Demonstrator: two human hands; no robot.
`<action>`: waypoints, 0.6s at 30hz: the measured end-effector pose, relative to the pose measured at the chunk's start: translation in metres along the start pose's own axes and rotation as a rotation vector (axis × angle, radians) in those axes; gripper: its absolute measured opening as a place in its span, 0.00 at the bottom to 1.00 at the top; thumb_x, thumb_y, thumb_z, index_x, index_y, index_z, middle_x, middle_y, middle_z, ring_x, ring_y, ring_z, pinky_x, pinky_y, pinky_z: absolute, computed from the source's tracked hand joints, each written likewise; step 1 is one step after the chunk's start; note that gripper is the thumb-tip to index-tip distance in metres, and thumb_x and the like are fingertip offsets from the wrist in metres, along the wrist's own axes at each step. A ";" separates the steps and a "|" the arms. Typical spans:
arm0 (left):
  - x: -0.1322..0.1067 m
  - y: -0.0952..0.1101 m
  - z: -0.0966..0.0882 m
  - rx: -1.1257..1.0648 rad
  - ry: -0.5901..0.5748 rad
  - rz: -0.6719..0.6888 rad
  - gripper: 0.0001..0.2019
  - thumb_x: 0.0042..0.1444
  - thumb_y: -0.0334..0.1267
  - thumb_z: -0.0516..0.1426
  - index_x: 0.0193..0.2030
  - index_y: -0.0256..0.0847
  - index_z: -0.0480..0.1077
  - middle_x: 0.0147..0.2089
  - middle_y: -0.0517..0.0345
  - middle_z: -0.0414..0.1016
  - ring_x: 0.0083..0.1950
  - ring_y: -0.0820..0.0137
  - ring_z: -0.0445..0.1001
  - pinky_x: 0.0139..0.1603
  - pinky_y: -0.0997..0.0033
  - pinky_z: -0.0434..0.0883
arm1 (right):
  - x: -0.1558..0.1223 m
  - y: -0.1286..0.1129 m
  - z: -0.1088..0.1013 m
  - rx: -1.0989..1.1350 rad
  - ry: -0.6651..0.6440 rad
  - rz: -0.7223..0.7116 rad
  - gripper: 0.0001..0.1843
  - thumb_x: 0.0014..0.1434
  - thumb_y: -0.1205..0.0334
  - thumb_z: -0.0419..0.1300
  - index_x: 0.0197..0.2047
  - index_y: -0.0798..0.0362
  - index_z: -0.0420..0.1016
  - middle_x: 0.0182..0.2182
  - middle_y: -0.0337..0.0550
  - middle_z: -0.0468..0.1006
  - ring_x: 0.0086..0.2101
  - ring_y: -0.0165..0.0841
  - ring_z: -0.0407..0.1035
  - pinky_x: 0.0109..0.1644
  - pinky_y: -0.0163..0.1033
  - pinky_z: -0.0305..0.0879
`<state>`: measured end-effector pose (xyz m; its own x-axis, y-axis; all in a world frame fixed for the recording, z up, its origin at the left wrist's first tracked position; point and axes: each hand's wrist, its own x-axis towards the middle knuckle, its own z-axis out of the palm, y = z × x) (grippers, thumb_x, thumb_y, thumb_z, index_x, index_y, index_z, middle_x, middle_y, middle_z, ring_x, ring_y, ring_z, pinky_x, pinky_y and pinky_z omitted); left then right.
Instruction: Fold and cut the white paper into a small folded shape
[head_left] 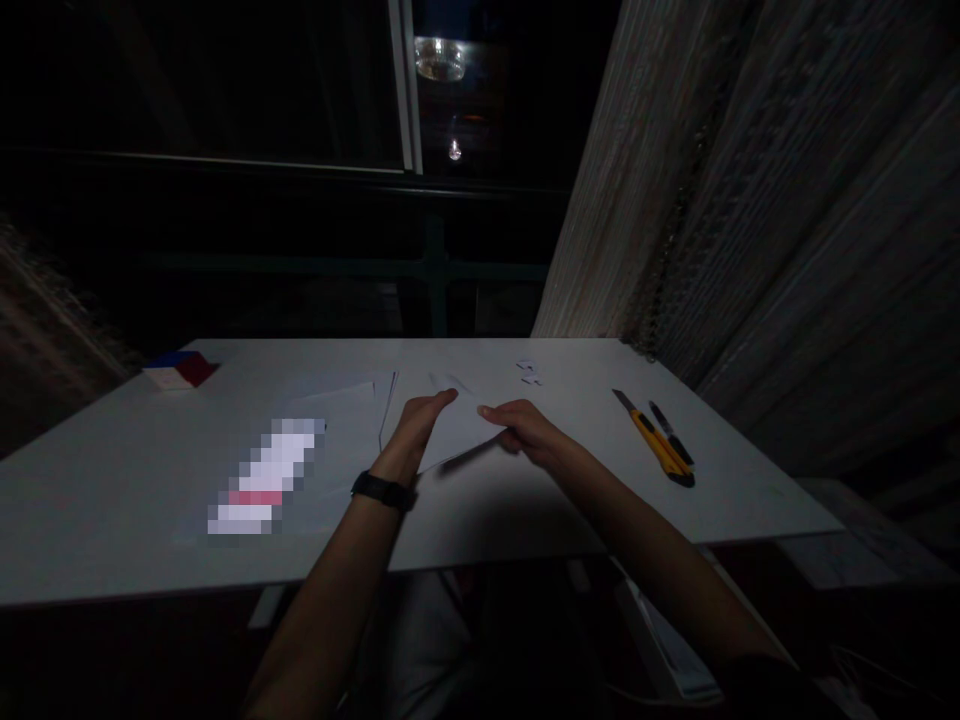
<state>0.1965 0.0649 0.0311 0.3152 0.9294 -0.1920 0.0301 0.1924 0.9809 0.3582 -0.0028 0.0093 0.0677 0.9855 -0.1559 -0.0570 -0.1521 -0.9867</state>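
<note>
Both my hands hold one white sheet of paper [459, 428] just above the white table [525, 500], near its middle. My left hand [420, 425], with a black watch on the wrist, grips the sheet's left side with curled fingers. My right hand [521, 428] pinches the sheet's right edge. The sheet is lifted at the front and casts a shadow on the table. The light is dim.
More white sheets [341, 415] lie left of my hands. A yellow utility knife [656, 440] and a dark pen [671, 432] lie to the right. Small paper scraps [529, 372] sit behind my hands. A red and blue block [180, 368] rests at the far left corner. A wall rises on the right.
</note>
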 end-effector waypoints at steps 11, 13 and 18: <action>0.008 -0.009 -0.001 -0.146 -0.109 0.009 0.13 0.37 0.41 0.64 0.23 0.32 0.71 0.20 0.53 0.72 0.20 0.71 0.68 0.21 0.72 0.62 | 0.008 0.005 -0.009 -0.046 -0.058 0.002 0.23 0.44 0.46 0.64 0.17 0.59 0.68 0.11 0.40 0.70 0.10 0.21 0.56 0.11 0.28 0.48; 0.007 -0.009 -0.001 -0.160 -0.116 0.001 0.13 0.36 0.41 0.64 0.23 0.31 0.70 0.21 0.52 0.73 0.21 0.70 0.69 0.22 0.72 0.63 | 0.007 0.005 -0.010 -0.067 -0.048 0.009 0.22 0.43 0.47 0.65 0.17 0.58 0.68 0.10 0.40 0.70 0.09 0.21 0.56 0.11 0.28 0.48; 0.006 -0.013 0.000 -0.216 -0.103 0.066 0.14 0.35 0.40 0.65 0.25 0.32 0.69 0.24 0.53 0.73 0.24 0.68 0.71 0.26 0.70 0.66 | 0.004 0.004 -0.010 -0.134 -0.100 0.014 0.22 0.42 0.47 0.65 0.17 0.58 0.67 0.11 0.41 0.71 0.10 0.22 0.57 0.11 0.28 0.50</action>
<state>0.1984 0.0677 0.0171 0.4053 0.9072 -0.1125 -0.1940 0.2056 0.9592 0.3679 -0.0003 0.0039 -0.0325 0.9847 -0.1711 0.0768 -0.1683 -0.9827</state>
